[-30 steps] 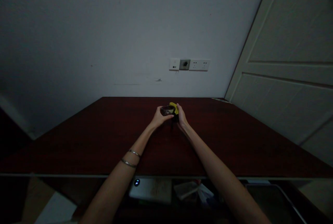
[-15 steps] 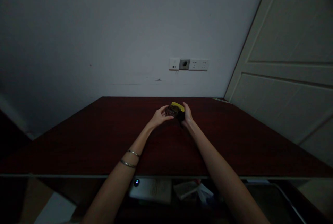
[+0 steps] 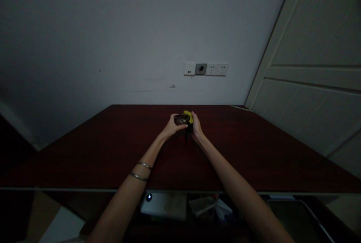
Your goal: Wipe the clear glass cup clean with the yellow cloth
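My left hand [image 3: 170,127] is closed around a small, dark brown, shiny round container [image 3: 180,120], thumb on the near side. The container looks glassy; its contents are too dark to make out. My right hand [image 3: 197,127] presses from the right on a yellow piece [image 3: 188,114], which leans over the container's right rim. Under it is a black piece [image 3: 190,126] with a thin dark strand hanging down; whether yellow and black are one thing I cannot tell. Both hands are just above the dark red table [image 3: 135,141], the right palm partly hidden.
Beyond the table stands a pale wall with sockets [image 3: 216,69]. A panelled door [image 3: 313,70] borders the right side. Below the table's front edge lie a silvery flat case [image 3: 165,206], a crumpled packet [image 3: 201,205] and a dark tray [image 3: 293,218].
My right hand has moved left, bringing the yellow and black pieces closer against the brown container. The container has shifted slightly left and turned. My left hand keeps hold of it.
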The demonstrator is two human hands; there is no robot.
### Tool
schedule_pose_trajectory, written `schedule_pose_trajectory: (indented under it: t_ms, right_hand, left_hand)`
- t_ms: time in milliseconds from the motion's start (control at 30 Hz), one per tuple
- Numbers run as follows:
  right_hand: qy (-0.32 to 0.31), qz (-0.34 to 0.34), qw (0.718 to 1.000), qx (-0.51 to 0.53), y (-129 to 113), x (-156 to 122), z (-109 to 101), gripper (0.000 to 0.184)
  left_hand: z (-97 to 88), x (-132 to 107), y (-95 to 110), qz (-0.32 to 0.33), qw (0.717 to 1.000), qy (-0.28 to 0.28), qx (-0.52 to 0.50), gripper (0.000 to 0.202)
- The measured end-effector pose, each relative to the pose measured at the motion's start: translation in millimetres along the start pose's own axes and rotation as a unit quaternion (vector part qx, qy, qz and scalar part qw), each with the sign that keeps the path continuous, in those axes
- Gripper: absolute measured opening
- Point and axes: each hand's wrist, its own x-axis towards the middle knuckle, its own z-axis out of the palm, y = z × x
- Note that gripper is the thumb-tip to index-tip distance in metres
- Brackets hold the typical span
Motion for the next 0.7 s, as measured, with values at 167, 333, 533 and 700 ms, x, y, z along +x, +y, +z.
schedule_pose_trajectory:
  t_ms: [167,333,533,700]
  right_hand:
    - [0.047,0.033,0.998,0.033,-10,1,2,0.035]
    - [0.069,0.083,0.994,0.033,-19,-3,-2,0.039]
    - [0.076,0.142,0.987,-0.005,-27,-9,-5,0.04]
    - [0.073,0.147,0.986,-0.041,-24,-15,2,0.034]
  left_hand:
    - [19.0,-4,0,0.036,0.994,0.079,0.059,0.075]
    - [21.3,-9,-2,-0.017,1.0,0.014,0.013,0.088]
    - [13.7,-4,-12,-0.04,0.999,0.001,-0.03,0.085]
    - [11.8,1,-15,0.017,0.997,0.06,-0.039,0.078]
